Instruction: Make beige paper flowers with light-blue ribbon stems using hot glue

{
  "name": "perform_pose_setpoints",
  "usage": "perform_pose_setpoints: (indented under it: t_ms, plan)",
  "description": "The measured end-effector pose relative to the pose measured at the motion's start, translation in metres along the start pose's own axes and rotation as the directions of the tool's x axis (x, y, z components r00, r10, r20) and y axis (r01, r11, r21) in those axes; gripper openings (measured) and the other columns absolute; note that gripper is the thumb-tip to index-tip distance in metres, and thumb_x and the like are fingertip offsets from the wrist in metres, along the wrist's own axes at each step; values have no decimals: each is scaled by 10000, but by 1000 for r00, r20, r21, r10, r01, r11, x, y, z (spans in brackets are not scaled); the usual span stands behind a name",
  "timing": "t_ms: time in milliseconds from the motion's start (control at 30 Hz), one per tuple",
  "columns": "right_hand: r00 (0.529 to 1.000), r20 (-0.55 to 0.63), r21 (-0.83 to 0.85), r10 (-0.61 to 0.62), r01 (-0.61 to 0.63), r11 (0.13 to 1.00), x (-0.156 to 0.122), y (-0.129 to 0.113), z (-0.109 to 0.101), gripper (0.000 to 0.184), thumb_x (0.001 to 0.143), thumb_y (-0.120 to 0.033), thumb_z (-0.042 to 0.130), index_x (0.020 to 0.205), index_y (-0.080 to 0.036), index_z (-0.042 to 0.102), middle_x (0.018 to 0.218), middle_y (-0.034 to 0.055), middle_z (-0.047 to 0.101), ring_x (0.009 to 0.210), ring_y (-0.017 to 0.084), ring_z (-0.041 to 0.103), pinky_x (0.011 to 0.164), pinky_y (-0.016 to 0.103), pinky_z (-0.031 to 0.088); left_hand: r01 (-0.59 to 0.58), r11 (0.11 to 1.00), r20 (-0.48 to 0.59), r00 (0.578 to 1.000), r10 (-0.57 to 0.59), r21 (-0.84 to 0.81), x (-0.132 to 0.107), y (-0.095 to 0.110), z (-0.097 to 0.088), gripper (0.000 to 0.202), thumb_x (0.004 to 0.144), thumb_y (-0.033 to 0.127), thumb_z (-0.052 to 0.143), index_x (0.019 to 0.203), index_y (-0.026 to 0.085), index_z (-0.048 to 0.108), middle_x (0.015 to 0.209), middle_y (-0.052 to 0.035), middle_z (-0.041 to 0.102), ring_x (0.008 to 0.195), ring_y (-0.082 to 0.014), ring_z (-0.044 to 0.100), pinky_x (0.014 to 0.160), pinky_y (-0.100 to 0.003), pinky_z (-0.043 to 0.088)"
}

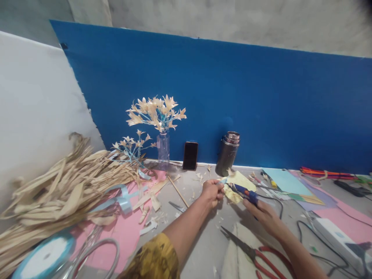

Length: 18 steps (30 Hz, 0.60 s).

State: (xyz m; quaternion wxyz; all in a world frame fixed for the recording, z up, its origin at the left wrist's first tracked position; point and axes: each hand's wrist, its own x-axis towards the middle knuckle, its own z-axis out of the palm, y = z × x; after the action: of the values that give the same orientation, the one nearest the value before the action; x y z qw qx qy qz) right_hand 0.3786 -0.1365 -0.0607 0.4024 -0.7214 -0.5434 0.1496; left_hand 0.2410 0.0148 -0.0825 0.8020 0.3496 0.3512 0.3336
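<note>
My left hand (pixel 212 193) is closed in a pinch on a small pale flower (pixel 230 173) with a light blue wrapped stem (pixel 223 181). My right hand (pixel 263 214) wraps round a blue glue gun (pixel 242 190) with an orange part. Its nozzle points left, close to my left fingertips; whether it touches the flower I cannot tell. Beneath both lies a yellow sheet (pixel 244 178) with dark stains. Red-handled scissors (pixel 250 250) rest on a folded cloth (pixel 232 257) nearer to me, below my right hand.
Behind stand a steel flask (pixel 228 153), a phone (pixel 190 155) and a clear vase (pixel 163 149) of cream flowers (pixel 157 110). Dried husks (pixel 72 182) heap at left, near a blue ribbon roll (pixel 46 255). At right are a power strip (pixel 338 240), black cords and coloured paper (pixel 287 180).
</note>
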Motion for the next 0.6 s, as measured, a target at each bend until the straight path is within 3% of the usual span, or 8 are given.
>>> perform_pose_setpoints:
  t_ms: [100, 267, 433, 600]
  plan:
    - [997, 53, -20, 61, -60, 998, 0, -1, 0, 439, 872, -585, 517, 751, -221, 731, 691, 29, 708, 691, 254, 641, 651, 323, 536, 5, 1000, -1, 1000, -5, -2, 0, 0, 0, 258, 718, 152, 764, 746, 161, 508, 539, 30, 522, 393, -38, 391, 413, -155, 156]
    - [996, 69, -4, 59, -59, 998, 0, 1, 0, 444, 879, -594, 505, 820, -215, 729, 750, 37, 715, 772, 262, 652, 728, 324, 534, 15, 1000, 3, 1000, -15, -7, 0, 1, 0, 232, 728, 136, 750, 734, 155, 518, 529, 22, 517, 398, -38, 389, 413, -151, 160]
    - [996, 63, -19, 57, -56, 998, 1, 3, 0, 456, 889, -596, 487, 773, -215, 707, 713, 28, 705, 709, 241, 634, 660, 300, 519, 17, 1000, 0, 1000, -17, -13, 0, 0, 0, 276, 705, 172, 794, 729, 154, 519, 548, 17, 528, 409, -37, 404, 418, -146, 171]
    - [997, 63, -33, 46, -44, 998, 0, 1, -1, 435, 877, -589, 504, 780, -224, 720, 743, 32, 729, 737, 268, 653, 695, 337, 540, 23, 999, -6, 1000, -24, -23, -1, 0, 0, 270, 713, 145, 781, 715, 153, 511, 552, 15, 530, 405, -37, 403, 408, -148, 167]
